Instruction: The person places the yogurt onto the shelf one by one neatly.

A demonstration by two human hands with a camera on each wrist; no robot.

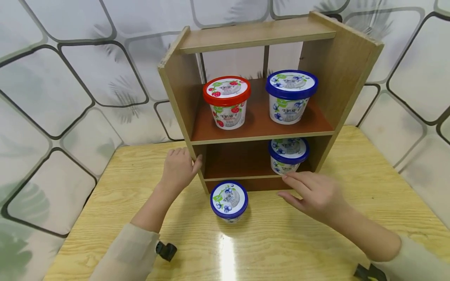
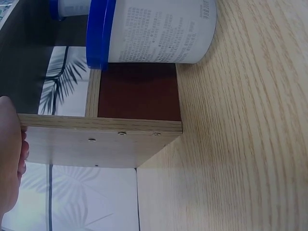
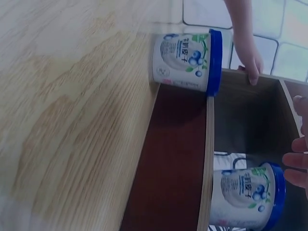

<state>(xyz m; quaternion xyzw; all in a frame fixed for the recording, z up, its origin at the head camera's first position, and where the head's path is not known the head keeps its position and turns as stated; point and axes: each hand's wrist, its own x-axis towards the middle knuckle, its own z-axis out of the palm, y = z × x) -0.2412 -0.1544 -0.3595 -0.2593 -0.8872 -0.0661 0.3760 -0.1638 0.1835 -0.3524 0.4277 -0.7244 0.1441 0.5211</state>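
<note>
My left hand [image 1: 180, 166] grips the left side panel of a small wooden shelf [image 1: 246, 137], its thumb at the front edge and fingers along the outside. In front of the lower right compartment is my right hand [image 1: 318, 191], fingers loosely extended and holding nothing. Just beyond its fingertips, a blue-lidded blueberry tub [image 1: 289, 151] stands on the lower board. Another blue-lidded tub [image 1: 229, 201] stands on the table before the shelf; the left wrist view shows its printed side [image 2: 161, 31]. Upstairs are a red-lidded strawberry tub [image 1: 227, 101] and a blue-lidded tub [image 1: 291, 95].
The shelf stands on a light wood-grain table [image 1: 281, 242], near a patterned wall covering [image 1: 88, 78]. Its top board [image 1: 256, 35] spans the two side panels above the upper tubs. A bright light reflection lies on the table in front.
</note>
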